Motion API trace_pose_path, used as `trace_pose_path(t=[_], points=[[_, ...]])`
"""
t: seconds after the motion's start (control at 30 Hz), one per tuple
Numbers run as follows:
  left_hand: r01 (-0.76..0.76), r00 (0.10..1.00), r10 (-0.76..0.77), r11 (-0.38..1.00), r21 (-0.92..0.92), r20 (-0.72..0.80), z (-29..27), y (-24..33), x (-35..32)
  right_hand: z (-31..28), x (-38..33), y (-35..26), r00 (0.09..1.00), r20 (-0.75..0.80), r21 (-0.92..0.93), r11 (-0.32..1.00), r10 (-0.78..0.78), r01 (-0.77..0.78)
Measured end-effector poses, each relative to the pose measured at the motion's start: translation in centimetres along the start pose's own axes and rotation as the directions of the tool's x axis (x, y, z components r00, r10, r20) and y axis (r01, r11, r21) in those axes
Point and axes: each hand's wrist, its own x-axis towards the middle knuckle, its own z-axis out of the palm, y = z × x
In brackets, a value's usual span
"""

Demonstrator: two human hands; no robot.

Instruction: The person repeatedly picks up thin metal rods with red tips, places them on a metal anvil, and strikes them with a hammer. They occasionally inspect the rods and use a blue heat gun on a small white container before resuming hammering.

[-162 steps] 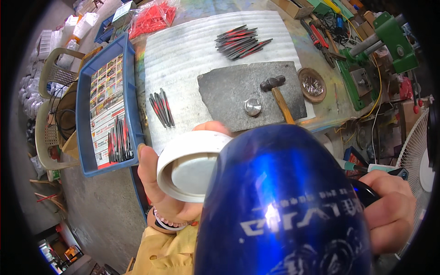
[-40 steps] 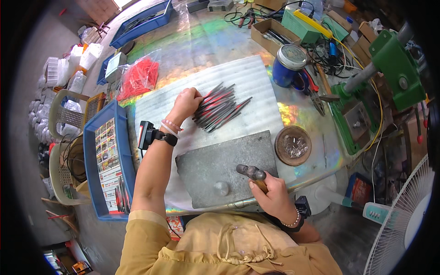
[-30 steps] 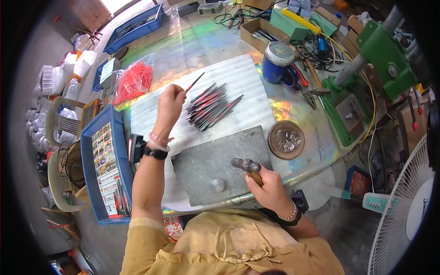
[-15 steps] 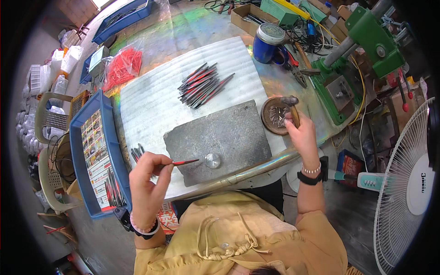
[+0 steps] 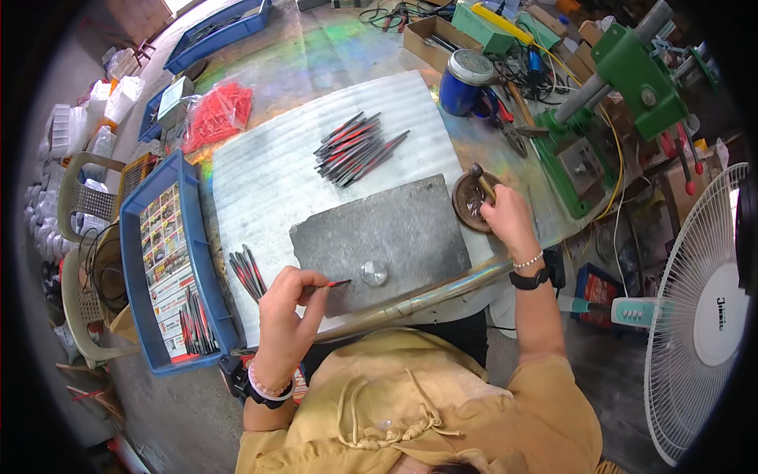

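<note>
My left hand (image 5: 286,320) pinches a thin red-and-black pen-like stick (image 5: 340,283) over the near left part of a grey stone slab (image 5: 387,225). Just right of its tip, a shiny rounded metal piece (image 5: 373,273) rests on the slab. In my right hand (image 5: 509,220) is a small hammer (image 5: 477,171), its head over a round brown bowl (image 5: 459,207) of small metal pins. The fingertips are at the bowl's right side; whether they also hold a pin is hidden. Several similar sticks (image 5: 248,272) lie beside my left hand, and a larger pile (image 5: 355,150) lies beyond the slab.
A blue tray (image 5: 212,288) with more sticks stands at left. Behind it is a bag of red pieces (image 5: 219,117). A blue mug (image 5: 464,88), pliers (image 5: 513,138) and a green press (image 5: 580,162) are at the right, with a fan (image 5: 703,316) beside the table.
My left hand has shifted slightly right with the stick, its tip nearer the metal piece. My right hand has turned, and the hammer head has swung left over the bowl.
</note>
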Motion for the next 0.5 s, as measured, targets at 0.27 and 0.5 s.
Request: trace_pose_path(t=[0.27, 0.5], points=[[0.043, 0.998, -0.037, 0.991, -0.13, 0.047, 2.1, -2.5, 0.0, -0.3, 0.5, 0.6, 1.0, -0.028, 0.162, 0.987, -0.011, 0.015], [-0.001, 0.997, 0.009, 0.995, -0.095, 0.078, 2.5, -3.5, -0.5, -0.3, 0.5, 2.1, 0.991, -0.102, 0.451, 0.892, 0.084, -0.029]])
